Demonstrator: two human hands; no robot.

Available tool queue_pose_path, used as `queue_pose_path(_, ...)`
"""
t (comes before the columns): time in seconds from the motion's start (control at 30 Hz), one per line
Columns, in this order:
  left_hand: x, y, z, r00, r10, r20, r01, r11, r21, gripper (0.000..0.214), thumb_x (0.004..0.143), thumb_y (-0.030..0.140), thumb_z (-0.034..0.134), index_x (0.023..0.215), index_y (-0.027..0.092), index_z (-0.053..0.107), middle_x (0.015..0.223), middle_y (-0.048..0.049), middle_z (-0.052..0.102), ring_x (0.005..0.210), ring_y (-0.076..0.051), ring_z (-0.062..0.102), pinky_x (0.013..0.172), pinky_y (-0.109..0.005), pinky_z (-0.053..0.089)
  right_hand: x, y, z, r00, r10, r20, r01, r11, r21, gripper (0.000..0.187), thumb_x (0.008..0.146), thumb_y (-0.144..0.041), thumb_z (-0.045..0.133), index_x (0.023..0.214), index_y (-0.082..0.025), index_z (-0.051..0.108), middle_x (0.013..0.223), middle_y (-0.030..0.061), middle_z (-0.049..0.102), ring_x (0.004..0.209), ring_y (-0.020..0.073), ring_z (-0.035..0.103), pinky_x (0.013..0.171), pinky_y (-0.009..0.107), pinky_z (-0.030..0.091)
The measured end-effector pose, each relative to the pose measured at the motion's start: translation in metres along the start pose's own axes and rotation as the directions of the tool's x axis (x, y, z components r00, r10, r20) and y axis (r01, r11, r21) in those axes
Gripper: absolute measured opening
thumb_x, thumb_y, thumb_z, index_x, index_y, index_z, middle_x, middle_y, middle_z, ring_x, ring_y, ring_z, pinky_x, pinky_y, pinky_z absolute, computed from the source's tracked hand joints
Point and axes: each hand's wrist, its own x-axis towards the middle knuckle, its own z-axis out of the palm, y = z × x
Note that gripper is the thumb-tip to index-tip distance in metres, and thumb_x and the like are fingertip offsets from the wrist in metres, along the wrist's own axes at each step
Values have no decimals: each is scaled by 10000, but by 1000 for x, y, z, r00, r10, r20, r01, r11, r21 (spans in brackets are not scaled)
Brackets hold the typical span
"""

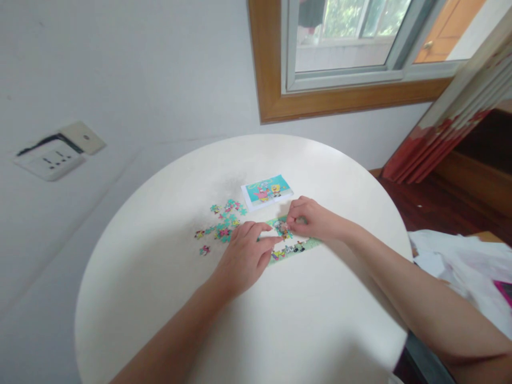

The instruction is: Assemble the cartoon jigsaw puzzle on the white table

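Observation:
A partly assembled jigsaw puzzle [294,248] with a green border lies flat on the white round table [256,330]. My left hand [250,253] rests at its left side, fingers apart, thumb and index finger reaching over the white gap inside. From the right, my right hand [310,217] pinches at a small cluster of joined jigsaw pieces [282,228] in the puzzle's upper middle; the piece between its fingertips is mostly hidden. Loose jigsaw pieces [224,224], teal, pink and yellow, are scattered left of my left hand. Behind the puzzle sits a picture card or box [267,190] with two cartoon figures.
The table's far edge comes close to a white wall [180,69] with a socket [52,157]. A wood-framed window [344,96] is behind, with a red and cream curtain [440,128] at right. White bags or cloth [460,261] lie beyond the table's right edge.

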Motion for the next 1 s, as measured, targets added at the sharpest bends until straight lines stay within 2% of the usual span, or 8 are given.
queue_pose_path(0.2,3,4,-2,990,-86,-111,64,981,-183,174,906,198,565,1039,202,677,1054,-67,620,1044,-221,526,946,-380,415,-2,-10,-7,995,-96,-14,96,968,232,214,888,-307,597,775,-158,702,783,23,604,798,139,555,832,281,416)
queue_pose_path(0.33,6,6,-2,983,-120,-140,75,955,-286,64,876,217,614,902,190,666,937,-46,624,932,-197,552,879,-347,422,-1,-20,-2,990,-143,-17,142,947,288,187,892,-306,611,806,-167,703,791,24,614,825,146,558,833,276,421)
queue_pose_path(0.43,7,4,-1,978,-143,-152,82,932,-353,73,870,204,601,824,190,656,867,-30,620,867,-180,568,851,-335,427,0,-20,1,983,-181,-35,183,931,315,204,910,-302,592,803,-162,694,787,30,614,808,146,554,811,274,422)
queue_pose_path(0.57,7,-1,0,958,-224,-181,132,900,-416,103,867,230,596,799,200,667,854,-25,624,861,-174,589,832,-318,443,0,-18,-2,983,-183,-24,180,921,346,279,961,-309,518,817,-149,695,758,28,591,782,141,546,797,274,420)
queue_pose_path(0.67,7,-2,-1,945,-265,-189,156,879,-449,131,869,255,596,782,201,677,849,-26,637,858,-173,603,832,-312,460,-1,-20,-5,981,-194,27,172,917,361,214,925,-312,586,852,-149,704,776,25,602,800,142,551,814,275,418)
queue_pose_path(0.8,7,-2,-2,939,-286,-189,166,862,-480,162,868,269,595,753,198,684,824,-25,642,832,-169,611,814,-305,476,-2,-23,-4,984,-174,21,154,915,373,157,875,-303,655,835,-160,705,777,19,606,799,144,556,820,283,423)
queue_pose_path(1.0,7,-2,-2,943,-283,-176,171,864,-473,159,878,265,588,825,206,726,845,-27,646,834,-167,615,799,-300,478,-1,-18,-5,994,-108,14,93,911,402,181,912,-290,583,854,-166,700,819,29,619,817,145,561,800,283,430)
